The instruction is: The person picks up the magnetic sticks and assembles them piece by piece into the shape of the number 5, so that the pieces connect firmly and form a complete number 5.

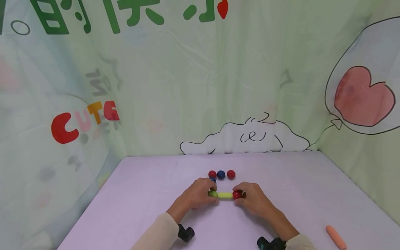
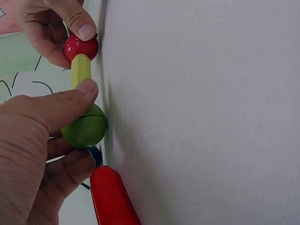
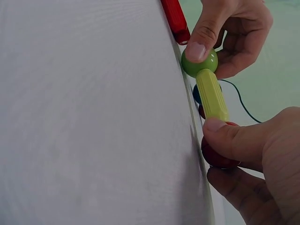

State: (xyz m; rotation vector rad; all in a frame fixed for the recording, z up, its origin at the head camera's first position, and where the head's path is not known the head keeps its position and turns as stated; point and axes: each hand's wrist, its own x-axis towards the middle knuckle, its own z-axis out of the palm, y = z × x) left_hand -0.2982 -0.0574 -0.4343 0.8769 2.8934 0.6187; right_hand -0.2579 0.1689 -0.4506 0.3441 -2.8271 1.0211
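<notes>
Both hands hold a straight toy piece low at the table: a yellow-green ribbed rod (image 1: 225, 195) with a green ball (image 2: 85, 127) at its left end and a red ball (image 3: 219, 152) at its right. My left hand (image 1: 200, 191) pinches the green ball between thumb and fingers. On the red ball, my right hand (image 1: 254, 199) has its thumb and fingers closed from the other side. Just beyond the left fingers sits a blue ball (image 1: 213, 180), partly hidden. A red ribbed rod (image 2: 112, 197) lies beside the left hand in the left wrist view.
Behind the hands stand a red ball (image 1: 212, 174), a blue ball (image 1: 221, 174) and another red ball (image 1: 231, 174) in a row. A coral-coloured rod (image 1: 336, 237) lies at the table's front right. Printed cloth (image 1: 200, 86) hangs around the pale table (image 1: 150, 187).
</notes>
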